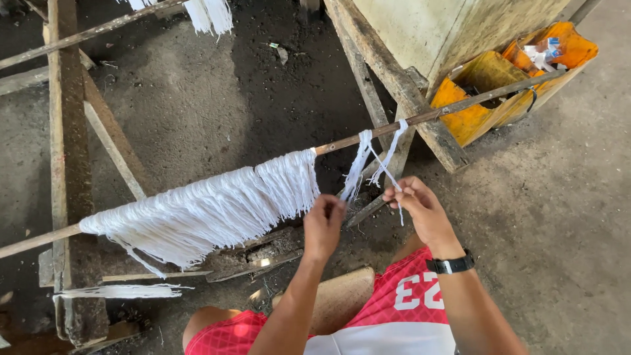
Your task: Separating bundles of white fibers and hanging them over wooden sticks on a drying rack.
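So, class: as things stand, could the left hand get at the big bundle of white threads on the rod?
Probably yes. The left hand is right beside the thread bundle on the rod, with nothing between them, though its fingers already pinch a loose strand.

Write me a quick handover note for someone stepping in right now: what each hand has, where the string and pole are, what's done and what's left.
Left hand: fingers pinched on the lower end of a white string bundle hanging from the pole.
Right hand: fingers pinching thin strands from a second loop on the pole.
Pole: slanted across the wooden frame.
Done: a thick curtain of white strings already hangs on the pole's left stretch.
Left: the two bundles in hand are still loose; the pole to their right is bare up to the yellow container.
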